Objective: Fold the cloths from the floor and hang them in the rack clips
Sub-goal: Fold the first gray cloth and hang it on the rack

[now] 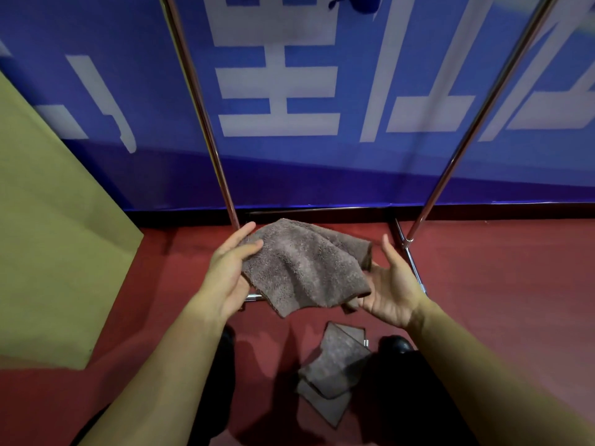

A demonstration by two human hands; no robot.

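Observation:
A brown fluffy cloth (pixel 302 268) hangs loosely folded between my two hands, above the red floor. My left hand (pixel 230 268) grips its left edge, thumb on top. My right hand (pixel 391 289) holds the cloth's lower right corner, palm turned up and fingers spread. A second brown cloth (pixel 335 371) lies crumpled on the floor below, between my shoes. The rack's two chrome poles (pixel 201 114) (pixel 476 123) rise at either side. The rack clips are out of view.
The rack's chrome base bar (pixel 413 268) runs along the floor under my right hand. A blue banner (pixel 322 172) with white characters stands behind the rack. A tan board (pixel 58 236) leans at the left. My black shoes (pixel 396 344) are at the bottom.

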